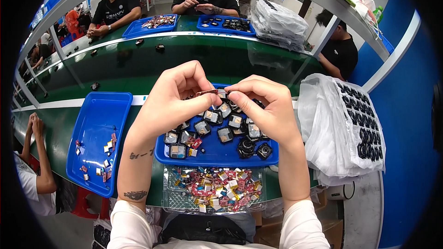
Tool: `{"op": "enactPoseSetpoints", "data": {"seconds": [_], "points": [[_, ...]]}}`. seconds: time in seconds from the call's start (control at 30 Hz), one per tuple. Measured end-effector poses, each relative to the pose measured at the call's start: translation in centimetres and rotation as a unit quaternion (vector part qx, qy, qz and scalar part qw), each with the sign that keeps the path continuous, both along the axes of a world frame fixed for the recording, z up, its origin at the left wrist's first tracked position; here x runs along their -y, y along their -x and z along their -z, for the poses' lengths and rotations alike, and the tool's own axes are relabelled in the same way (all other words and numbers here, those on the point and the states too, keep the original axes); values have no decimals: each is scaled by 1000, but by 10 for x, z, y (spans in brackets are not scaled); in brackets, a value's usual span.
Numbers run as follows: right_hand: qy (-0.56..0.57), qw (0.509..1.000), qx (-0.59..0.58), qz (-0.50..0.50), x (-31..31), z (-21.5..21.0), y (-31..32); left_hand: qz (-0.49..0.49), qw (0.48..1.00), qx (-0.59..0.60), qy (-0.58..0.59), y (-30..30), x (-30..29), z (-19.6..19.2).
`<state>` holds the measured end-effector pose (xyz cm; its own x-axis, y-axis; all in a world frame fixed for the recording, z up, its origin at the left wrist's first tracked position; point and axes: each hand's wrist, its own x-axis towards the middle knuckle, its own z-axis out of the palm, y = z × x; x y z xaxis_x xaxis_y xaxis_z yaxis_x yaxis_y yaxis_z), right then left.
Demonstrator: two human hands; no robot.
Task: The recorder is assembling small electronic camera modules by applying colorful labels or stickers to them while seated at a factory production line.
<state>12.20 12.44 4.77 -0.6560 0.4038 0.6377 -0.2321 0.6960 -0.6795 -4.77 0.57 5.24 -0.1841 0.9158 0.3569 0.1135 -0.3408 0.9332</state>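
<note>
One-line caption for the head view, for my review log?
Both hands, left hand and right hand, pinch a small reddish strip above a blue tray of small black square parts.

L grip (173, 97) & R grip (265, 106) raised, fingertips pinched, nearly meeting.

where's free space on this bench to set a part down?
Most of the left blue tray is bare above its few scraps, and the green belt beyond the hands is open. The middle blue tray and clear tray are packed.
</note>
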Motion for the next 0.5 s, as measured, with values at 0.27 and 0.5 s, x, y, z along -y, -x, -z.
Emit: {"op": "enactPoseSetpoints", "data": {"seconds": [0.27,0.5], "points": [[135,989,9,-65,-4,7,-1,-70,987,-132,60,0,0,-3],[208,969,-30,-133,-6,14,3,-72,985,-157,7,-2,-4,2]]}}
